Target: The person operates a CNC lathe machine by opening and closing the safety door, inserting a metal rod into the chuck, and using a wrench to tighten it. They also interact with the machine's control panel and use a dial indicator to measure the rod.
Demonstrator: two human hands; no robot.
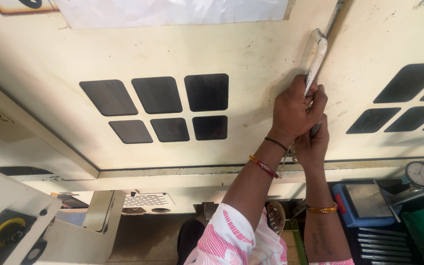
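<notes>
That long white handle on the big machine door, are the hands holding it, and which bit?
Yes. Both hands grip the white door handle at its lower end: the left hand wraps it higher, the right hand just beneath. Its upper part is bare.

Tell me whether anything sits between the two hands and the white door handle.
Nothing visible does: the left hand and right hand already close around the white metal door handle, left above right.

We get bright, even light on the cream door panel (pixel 212 59), mild glare on the plastic sheet (pixel 172 12) up top. Soft shadows under the hands. Below the ledge it goes dim. Wide-lens bending at the edges; focus sharp overall, no motion blur.
</notes>
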